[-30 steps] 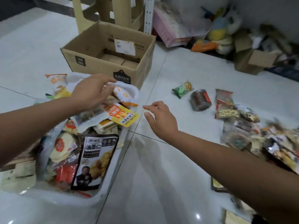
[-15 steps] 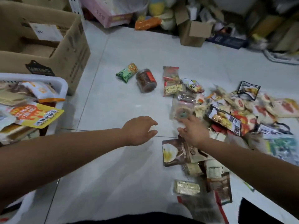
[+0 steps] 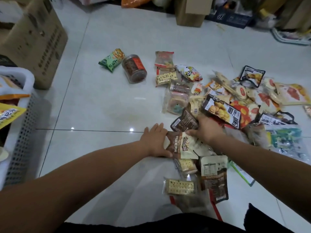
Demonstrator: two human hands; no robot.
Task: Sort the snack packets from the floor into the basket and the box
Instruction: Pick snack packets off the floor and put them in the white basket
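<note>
A brown and cream snack packet (image 3: 182, 146) lies at the near edge of a heap of snack packets (image 3: 235, 101) on the white tiled floor. My left hand (image 3: 155, 141) rests against the packet's left edge with straight fingers, thumb along its lower side. My right hand (image 3: 206, 130) curls its fingers over the packet's top edge, beside a dark brown packet (image 3: 184, 122). The white perforated basket (image 3: 25, 132), holding several packets, stands at the far left. Behind it is the cardboard box (image 3: 38, 39).
A green packet (image 3: 111, 60) and a clear jar (image 3: 134, 68) on its side lie apart on the floor, left of the heap. Cracker packs (image 3: 180, 186) lie close to my knees. Boxes and clutter (image 3: 191, 12) line the far wall.
My view swung right from the basket to the heap. Both hands left the basket, crossed the floor and came down on the brown and cream packet.
</note>
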